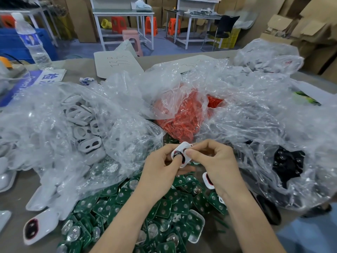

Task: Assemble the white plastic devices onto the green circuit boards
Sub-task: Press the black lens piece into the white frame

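left hand | right hand | both pinch white device; over green boards

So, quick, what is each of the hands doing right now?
Left hand: holding the white plastic device, thumb pressed on its face.
Right hand: pinching the same white plastic device from the other side.

The table is walled off across its middle by crumpled clear plastic bags, and its near edge is buried under green circuit boards. Bare surface is left toward the near left corner, between loose white plastic devices.
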Tool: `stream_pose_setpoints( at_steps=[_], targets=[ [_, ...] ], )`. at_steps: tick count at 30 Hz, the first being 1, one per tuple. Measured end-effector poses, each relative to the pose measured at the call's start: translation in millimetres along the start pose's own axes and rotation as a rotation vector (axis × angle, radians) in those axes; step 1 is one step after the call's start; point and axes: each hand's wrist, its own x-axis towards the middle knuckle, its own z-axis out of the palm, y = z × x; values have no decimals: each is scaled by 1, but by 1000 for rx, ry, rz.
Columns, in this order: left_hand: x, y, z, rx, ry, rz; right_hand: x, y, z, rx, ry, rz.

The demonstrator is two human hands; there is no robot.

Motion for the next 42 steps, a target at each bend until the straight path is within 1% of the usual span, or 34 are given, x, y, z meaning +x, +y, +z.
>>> stream_pose_setpoints(
  at_steps=[3, 7, 9, 13, 16, 19, 24, 29, 33, 36, 39, 42],
  targets=[
    [0, 0, 1, -39, -13, -5, 1, 0, -1, 81, -6, 19],
    [-1, 0, 0, -42, -29, 6, 5, -3, -4, 98, -99, 94],
    [-1, 0, 0, -32, -31, 9, 7, -5, -6, 47, -140, 92],
    [-1, 0, -1, 91, -54, 15, 12, -9, -14, -139, -238, 59],
    [-1, 1, -3, 130, -64, 16, 14, -13, -17, -248, -282, 35],
    [-1, 1, -4, 117, -68, 18, 12, -14, -14, -288, -266, 11],
    [-2, -3, -2, 96, -61, 22, 9, -11, -12, -385, -189, -14],
    [-1, -4, 2, 76, -38, -20, 9, -15, -16, -432, -199, -18],
    [1, -11, 2, 187, 30, -34, 7, -9, -11, -488, -158, -22],
    [1, -10, 0, 184, 32, -45, 6, -4, -9, -487, -109, -8],
    [2, -10, -3, 280, -30, 17, 8, -4, -13, -421, -102, 62],
    [1, -11, -2, 374, -28, 99, 9, -7, -16, -402, -138, 88]
  ],
)
